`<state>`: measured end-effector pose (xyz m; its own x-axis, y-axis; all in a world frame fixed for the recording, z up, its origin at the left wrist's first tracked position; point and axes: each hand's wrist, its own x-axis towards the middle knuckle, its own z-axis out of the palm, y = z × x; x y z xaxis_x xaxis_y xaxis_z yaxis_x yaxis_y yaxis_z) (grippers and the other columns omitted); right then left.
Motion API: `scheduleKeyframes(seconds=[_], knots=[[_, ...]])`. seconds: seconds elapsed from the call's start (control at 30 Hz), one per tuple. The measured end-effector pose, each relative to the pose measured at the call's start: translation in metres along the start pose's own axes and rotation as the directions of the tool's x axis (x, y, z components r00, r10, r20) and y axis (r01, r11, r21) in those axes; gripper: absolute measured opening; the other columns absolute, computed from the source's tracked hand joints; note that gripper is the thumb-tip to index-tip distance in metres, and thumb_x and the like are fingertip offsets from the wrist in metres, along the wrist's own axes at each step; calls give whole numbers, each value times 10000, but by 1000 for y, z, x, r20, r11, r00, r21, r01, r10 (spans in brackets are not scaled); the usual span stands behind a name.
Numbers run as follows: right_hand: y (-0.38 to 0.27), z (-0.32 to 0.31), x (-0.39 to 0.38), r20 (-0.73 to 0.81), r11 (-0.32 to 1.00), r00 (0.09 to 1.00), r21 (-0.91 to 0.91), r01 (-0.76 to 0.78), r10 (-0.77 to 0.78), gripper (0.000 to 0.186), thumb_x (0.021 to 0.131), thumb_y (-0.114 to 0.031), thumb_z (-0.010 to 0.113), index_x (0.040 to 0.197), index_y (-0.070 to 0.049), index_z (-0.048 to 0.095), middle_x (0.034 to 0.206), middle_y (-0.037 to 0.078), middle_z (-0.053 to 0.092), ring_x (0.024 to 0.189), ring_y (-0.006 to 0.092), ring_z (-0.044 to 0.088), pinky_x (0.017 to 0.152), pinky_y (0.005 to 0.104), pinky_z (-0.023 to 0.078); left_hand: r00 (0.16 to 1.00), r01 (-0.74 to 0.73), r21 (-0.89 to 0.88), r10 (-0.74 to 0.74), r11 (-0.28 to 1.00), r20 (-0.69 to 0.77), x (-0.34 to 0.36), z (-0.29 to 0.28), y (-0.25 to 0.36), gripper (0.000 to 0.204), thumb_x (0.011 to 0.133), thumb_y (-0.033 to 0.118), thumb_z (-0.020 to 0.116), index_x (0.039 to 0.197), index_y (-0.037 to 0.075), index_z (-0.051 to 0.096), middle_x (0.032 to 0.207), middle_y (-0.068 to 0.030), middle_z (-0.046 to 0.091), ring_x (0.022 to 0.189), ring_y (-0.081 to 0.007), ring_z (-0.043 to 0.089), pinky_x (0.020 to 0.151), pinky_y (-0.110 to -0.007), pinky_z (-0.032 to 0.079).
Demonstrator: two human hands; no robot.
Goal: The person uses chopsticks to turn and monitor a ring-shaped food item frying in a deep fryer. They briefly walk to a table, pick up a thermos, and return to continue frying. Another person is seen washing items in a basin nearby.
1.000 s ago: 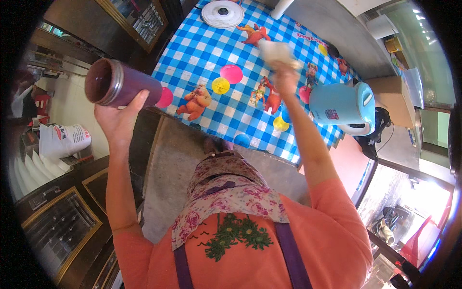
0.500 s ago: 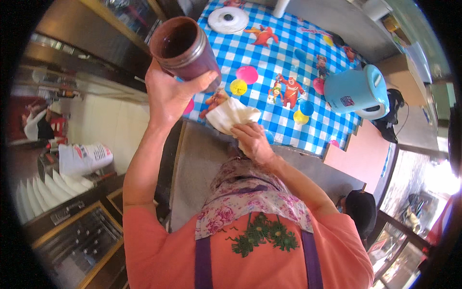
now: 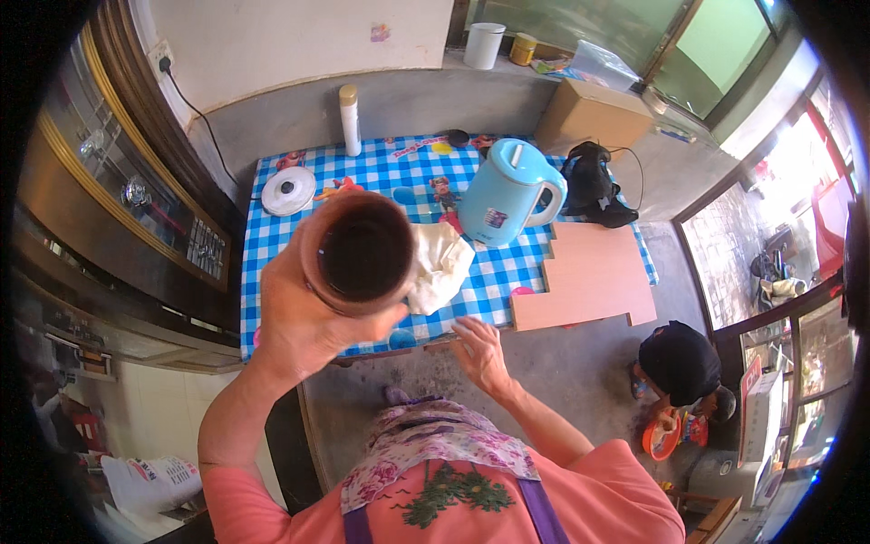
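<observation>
My left hand [image 3: 304, 304] is wrapped round a reddish-brown jar [image 3: 362, 249], lifted above the near left part of the table. Its round mouth faces up at me, and the inside looks dark; whether that is liquid I cannot tell. A crumpled cream cloth [image 3: 441, 274] lies on the blue-and-white checked tablecloth [image 3: 272, 245], just right of the jar. At the table's front edge is my right hand [image 3: 480, 355], holding nothing, its fingers stretched out and slightly bent. It is apart from the cloth.
A light-blue kettle [image 3: 500, 195] stands behind the cloth, beside a black bag [image 3: 598, 186] and a pinkish board [image 3: 584, 276]. A white lid [image 3: 288, 191] and a bottle [image 3: 350, 120] are farther back. On the right, a person in a black cap [image 3: 680, 363] is low by the floor.
My right hand has let go of the cloth, which now lies on the table. The jar's mouth has turned more toward me. The view has tilted up, showing the wall and windowsill.
</observation>
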<state>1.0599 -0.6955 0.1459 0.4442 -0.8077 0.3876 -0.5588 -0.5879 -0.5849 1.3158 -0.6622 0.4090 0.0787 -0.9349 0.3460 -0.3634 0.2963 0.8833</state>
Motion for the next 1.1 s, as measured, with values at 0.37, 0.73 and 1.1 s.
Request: scheduleKeyframes(seconds=[0.37,0.73,1.1], knots=[[92,-77,-315,110,605,595,-88,-792,796,231,796,-163,565,939,-29,687,866,198,653,837,347,647,746,393,508,780,-501,-177,531,847,332,-46,117,116,623,640,233,828,1143,10,536,1059,-154,624,954,-281,639,826,-343,504],[104,-80,-616,-38,-409,-428,227,-884,903,134,723,-59,625,813,5,700,640,118,652,588,191,650,526,300,520,645,-568,-206,586,797,490,-86,201,201,200,774,33,617,972,18,593,1033,-159,653,1031,-302,615,902,-396,489],[119,-48,-608,195,-267,-195,490,-830,961,171,727,-54,604,848,25,694,660,104,657,530,165,628,484,278,519,564,-749,-292,803,595,192,-96,265,219,196,782,102,670,883,5,533,864,-199,657,876,-334,656,808,-440,534]])
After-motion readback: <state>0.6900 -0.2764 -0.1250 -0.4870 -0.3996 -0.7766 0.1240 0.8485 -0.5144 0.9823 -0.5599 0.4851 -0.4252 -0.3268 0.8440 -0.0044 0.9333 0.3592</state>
